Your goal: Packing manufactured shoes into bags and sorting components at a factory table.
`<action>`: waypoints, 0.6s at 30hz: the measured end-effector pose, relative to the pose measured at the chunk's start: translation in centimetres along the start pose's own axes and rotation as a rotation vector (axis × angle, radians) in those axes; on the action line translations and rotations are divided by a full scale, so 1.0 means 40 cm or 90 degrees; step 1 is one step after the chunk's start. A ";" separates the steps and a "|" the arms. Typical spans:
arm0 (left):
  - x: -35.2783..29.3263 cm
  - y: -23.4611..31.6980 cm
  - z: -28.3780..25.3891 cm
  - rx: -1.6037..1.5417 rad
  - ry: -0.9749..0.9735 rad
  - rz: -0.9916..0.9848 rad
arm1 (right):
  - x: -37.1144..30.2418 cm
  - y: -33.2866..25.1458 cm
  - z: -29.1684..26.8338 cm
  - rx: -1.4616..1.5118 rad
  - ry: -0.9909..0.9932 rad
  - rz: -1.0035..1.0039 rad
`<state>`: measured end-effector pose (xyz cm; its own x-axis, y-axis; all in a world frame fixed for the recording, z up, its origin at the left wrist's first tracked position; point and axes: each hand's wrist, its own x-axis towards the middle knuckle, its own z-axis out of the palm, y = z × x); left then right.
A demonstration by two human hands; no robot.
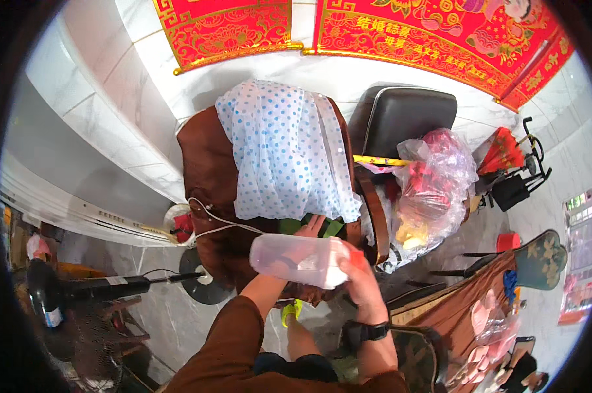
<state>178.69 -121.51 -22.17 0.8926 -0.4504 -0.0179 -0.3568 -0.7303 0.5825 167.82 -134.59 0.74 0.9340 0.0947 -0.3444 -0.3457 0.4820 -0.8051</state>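
My right hand [356,274] is closed round the white end of a translucent plastic container [292,257], which is tilted on its side. Something red shows beside those fingers. Behind the container, my left hand [311,226] reaches forward with its visible fingers stretched out, near a dark green thing [334,227] at the lower edge of a white cloth with blue dots [279,150]; the container partly hides this hand. The dotted cloth lies over a brown-covered seat or table [204,157]. A white cable [227,224] crosses the brown cover.
A black padded chair [410,118] stands behind, with a clear plastic bag of pink and yellow things [440,180] before it. At left are a black fan-like appliance [99,288] and a round dark base [205,278]. Pink slippers [482,314] lie at right.
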 end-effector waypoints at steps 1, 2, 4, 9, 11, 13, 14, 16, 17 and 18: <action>0.014 -0.025 0.037 -0.052 0.034 0.012 | 0.030 0.006 0.018 -0.010 -0.009 0.033; 0.026 -0.050 0.074 -0.102 0.069 0.024 | 0.063 0.010 0.035 -0.020 -0.018 0.066; 0.020 -0.125 0.148 -0.193 0.143 0.036 | 0.138 0.038 0.044 -0.112 -0.011 0.054; -0.099 -0.031 -0.004 -0.064 -0.056 -0.102 | 0.273 0.053 -0.039 -0.603 0.191 -0.246; -0.184 -0.067 -0.036 0.031 0.116 0.013 | 0.304 0.033 -0.026 -0.708 0.189 -0.364; -0.253 -0.070 -0.094 0.032 0.093 0.013 | 0.331 0.011 -0.046 -0.744 0.198 -0.397; -0.281 -0.064 -0.123 0.032 0.072 0.019 | 0.341 0.002 -0.060 -0.746 0.198 -0.392; -0.361 -0.067 -0.148 0.041 0.060 -0.014 | 0.345 -0.004 -0.044 -0.761 0.176 -0.387; -0.389 -0.069 -0.159 0.052 0.034 -0.015 | 0.342 -0.013 -0.040 -0.784 0.164 -0.375; -0.422 -0.068 -0.166 0.062 0.008 -0.020 | 0.332 -0.020 -0.028 -0.806 0.147 -0.361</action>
<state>166.42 -108.51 -18.08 0.9074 -0.4197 -0.0244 -0.3525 -0.7911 0.4999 180.41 -134.70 -3.74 0.9789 -0.0480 0.1988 0.1075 -0.7063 -0.6997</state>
